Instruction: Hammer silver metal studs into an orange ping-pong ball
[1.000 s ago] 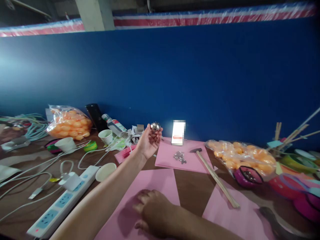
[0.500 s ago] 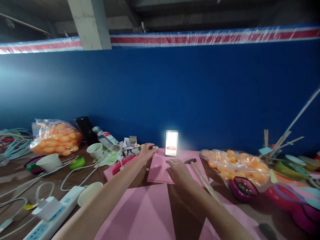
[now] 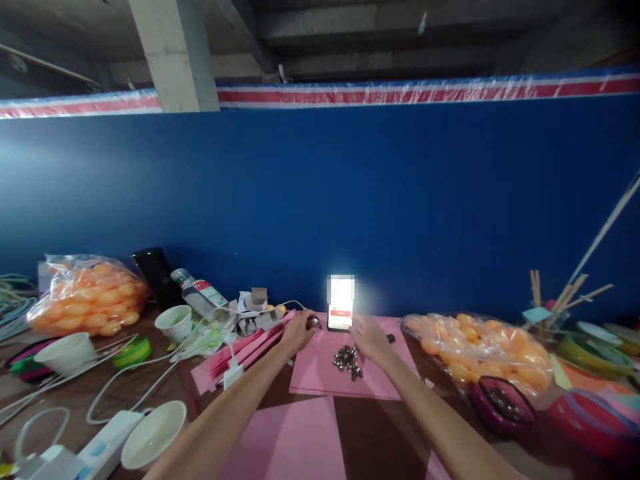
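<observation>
My left hand [image 3: 299, 330] has its fingers curled around small shiny metal pieces [image 3: 314, 322], left of the phone. My right hand [image 3: 369, 339] is beside the lower right corner of the lit phone [image 3: 341, 317], its fingers apart and bent toward it; whether they touch is unclear. The phone stands upright against the blue wall, part of its screen blurred out. Between my hands, a loose heap of similar shiny metal pieces [image 3: 348, 362] lies on stacked pink sheets [image 3: 315, 377]. A dark hammer head [image 3: 391, 339] shows just past my right wrist, its handle hidden.
A bag of orange balls [image 3: 480, 340] and a purple bowl [image 3: 501, 405] of metal pieces lie right; another bag of orange balls [image 3: 95, 300] is far left. White cables, a power strip [image 3: 107, 440], paper cups [image 3: 155, 433] and a bottle [image 3: 199, 293] crowd the left. The blue wall [image 3: 350, 187] bounds the back.
My right hand has moved up and right toward the phone, uncovering the heap of metal pieces on the pink sheets. My left hand stays left of the phone. The view has tilted slightly up.
</observation>
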`<act>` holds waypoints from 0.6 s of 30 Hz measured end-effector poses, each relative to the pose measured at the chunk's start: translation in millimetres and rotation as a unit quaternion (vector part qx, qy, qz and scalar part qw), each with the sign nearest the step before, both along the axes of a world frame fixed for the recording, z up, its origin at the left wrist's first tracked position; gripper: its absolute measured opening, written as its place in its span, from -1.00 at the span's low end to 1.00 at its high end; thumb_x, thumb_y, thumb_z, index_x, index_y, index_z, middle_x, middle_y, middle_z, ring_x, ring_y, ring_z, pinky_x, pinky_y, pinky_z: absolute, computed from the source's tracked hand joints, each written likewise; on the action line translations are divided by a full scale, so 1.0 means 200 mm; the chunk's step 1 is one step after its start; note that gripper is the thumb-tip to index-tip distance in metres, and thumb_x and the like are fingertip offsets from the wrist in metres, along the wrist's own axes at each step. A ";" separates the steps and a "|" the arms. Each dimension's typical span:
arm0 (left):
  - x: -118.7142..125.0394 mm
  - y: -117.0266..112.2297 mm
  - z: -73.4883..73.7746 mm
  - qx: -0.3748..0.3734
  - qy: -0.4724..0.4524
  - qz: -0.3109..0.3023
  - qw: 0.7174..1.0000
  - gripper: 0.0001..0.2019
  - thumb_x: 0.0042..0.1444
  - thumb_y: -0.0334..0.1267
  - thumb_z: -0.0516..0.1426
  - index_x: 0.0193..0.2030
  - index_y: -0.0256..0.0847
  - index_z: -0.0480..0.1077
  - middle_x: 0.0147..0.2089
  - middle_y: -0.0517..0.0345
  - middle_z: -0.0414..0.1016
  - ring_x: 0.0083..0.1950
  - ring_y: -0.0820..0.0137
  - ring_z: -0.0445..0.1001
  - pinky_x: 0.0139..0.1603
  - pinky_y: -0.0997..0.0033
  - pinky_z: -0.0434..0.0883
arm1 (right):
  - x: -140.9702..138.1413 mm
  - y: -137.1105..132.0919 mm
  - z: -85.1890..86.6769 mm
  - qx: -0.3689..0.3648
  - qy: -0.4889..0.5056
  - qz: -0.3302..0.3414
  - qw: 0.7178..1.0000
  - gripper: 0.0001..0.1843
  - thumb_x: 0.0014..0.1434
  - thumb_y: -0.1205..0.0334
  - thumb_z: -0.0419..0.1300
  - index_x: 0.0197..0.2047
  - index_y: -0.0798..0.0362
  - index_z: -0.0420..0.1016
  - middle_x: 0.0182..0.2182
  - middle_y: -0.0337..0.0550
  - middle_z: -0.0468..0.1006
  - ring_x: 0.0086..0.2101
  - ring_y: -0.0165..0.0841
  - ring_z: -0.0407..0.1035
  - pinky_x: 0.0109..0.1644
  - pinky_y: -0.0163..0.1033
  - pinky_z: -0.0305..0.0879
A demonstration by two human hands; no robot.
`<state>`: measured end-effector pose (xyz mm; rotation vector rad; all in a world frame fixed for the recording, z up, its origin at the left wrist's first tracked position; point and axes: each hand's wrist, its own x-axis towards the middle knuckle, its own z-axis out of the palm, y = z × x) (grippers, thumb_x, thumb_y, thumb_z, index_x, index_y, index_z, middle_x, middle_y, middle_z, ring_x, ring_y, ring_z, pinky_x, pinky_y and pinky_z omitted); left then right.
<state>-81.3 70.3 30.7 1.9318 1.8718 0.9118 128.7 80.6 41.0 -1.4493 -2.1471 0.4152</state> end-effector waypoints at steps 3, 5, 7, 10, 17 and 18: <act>-0.01 0.02 0.01 -0.006 0.034 0.014 0.999 -0.66 -0.11 -0.40 0.09 -0.11 -0.22 0.34 -0.16 0.05 0.47 -0.11 0.29 0.40 -0.10 0.37 0.26 | 0.02 -0.02 0.01 0.012 0.022 0.005 1.000 -0.65 0.16 0.22 -0.09 -0.07 0.15 0.36 -0.11 0.01 0.41 -0.12 -0.26 0.29 -0.10 -0.23 0.18; -0.01 0.03 0.01 -0.005 0.054 0.023 0.998 -0.67 -0.08 -0.37 0.09 -0.10 -0.23 0.33 -0.15 0.03 0.47 -0.10 0.29 0.40 -0.09 0.37 0.25 | 0.03 -0.06 0.03 0.024 0.044 0.014 0.999 -0.65 0.16 0.22 -0.09 -0.06 0.14 0.35 -0.10 -0.01 0.41 -0.10 -0.26 0.28 -0.05 -0.20 0.18; 0.00 0.03 0.01 0.000 0.075 0.031 0.997 -0.69 -0.05 -0.34 0.08 -0.10 -0.24 0.33 -0.17 0.03 0.47 -0.12 0.29 0.40 -0.09 0.38 0.24 | 0.03 -0.13 0.08 0.026 0.069 0.031 0.997 -0.65 0.16 0.21 -0.07 -0.04 0.13 0.33 -0.09 -0.02 0.40 -0.09 -0.27 0.28 -0.03 -0.19 0.19; 0.02 0.04 0.01 0.010 0.108 0.046 0.993 -0.69 -0.01 -0.28 0.07 -0.08 -0.26 0.31 -0.17 0.01 0.45 -0.10 0.29 0.37 -0.09 0.38 0.22 | 0.02 -0.28 0.17 0.000 0.117 0.076 0.990 -0.66 0.15 0.22 -0.05 -0.02 0.11 0.31 -0.09 -0.03 0.40 -0.12 -0.29 0.32 -0.06 -0.19 0.25; 0.04 0.05 0.00 0.003 0.175 0.092 0.980 -0.68 0.03 -0.13 0.04 -0.07 -0.16 0.31 -0.08 0.00 0.28 -0.14 0.30 0.35 -0.19 0.36 0.25 | 0.05 -0.65 0.27 -0.034 0.174 0.173 0.969 -0.69 0.11 0.26 0.02 -0.04 0.01 0.31 -0.04 -0.07 0.34 -0.10 -0.30 0.29 -0.13 -0.25 0.33; 0.04 0.05 0.00 0.002 0.184 0.096 0.978 -0.68 0.03 -0.11 0.03 -0.07 -0.15 0.31 -0.07 0.01 0.26 -0.14 0.29 0.34 -0.20 0.36 0.25 | 0.06 -0.69 0.28 -0.036 0.174 0.182 0.967 -0.69 0.10 0.27 0.03 -0.04 0.00 0.31 -0.03 -0.07 0.33 -0.09 -0.31 0.28 -0.13 -0.26 0.33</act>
